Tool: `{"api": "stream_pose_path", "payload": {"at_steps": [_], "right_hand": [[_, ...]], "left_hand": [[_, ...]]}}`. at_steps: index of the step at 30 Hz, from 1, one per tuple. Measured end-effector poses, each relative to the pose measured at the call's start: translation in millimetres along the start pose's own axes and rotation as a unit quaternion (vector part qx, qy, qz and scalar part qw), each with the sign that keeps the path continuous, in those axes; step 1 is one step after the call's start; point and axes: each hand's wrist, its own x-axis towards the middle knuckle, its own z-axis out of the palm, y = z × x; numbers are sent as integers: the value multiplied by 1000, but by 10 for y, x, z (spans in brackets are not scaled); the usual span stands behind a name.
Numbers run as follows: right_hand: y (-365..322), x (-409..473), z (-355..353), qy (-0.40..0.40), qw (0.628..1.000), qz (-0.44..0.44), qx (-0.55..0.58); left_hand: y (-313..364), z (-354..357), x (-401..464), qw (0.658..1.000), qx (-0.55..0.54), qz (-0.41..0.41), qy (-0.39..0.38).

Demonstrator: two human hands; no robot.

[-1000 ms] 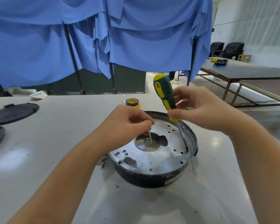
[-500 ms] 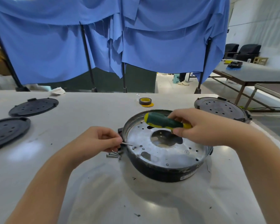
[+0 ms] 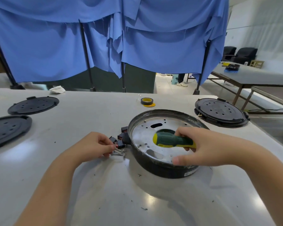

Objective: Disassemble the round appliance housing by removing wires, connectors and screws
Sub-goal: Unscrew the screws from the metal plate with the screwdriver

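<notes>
Table (image 3: 88,185), pale and glossy, stands before hanging blue curtains (image 3: 153,46).

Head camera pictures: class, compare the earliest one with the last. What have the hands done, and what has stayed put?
The left hand carried a screw from the housing's centre down to the screw pile at its left. The right hand tipped the screwdriver from upright to flat across the plate. The grip on the screwdriver, the housing and the tape roll are unchanged.
</notes>
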Motion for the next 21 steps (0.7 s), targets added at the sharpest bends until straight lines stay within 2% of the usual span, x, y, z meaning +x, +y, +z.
{"api": "stream_pose_path", "payload": {"at_steps": [4, 12, 17, 21], "right_hand": [[59, -68, 105, -11, 1000, 10, -22], [68, -105, 216, 38, 998, 2, -56], [44, -114, 249, 44, 998, -20, -42], [15, -114, 233, 63, 996, -47, -33]], "left_hand": [[-13, 89, 39, 998, 39, 26, 30], [27, 209, 45, 978, 159, 90, 100], [169, 262, -16, 967, 112, 165, 157], [273, 338, -61, 970, 37, 182, 156]]}}
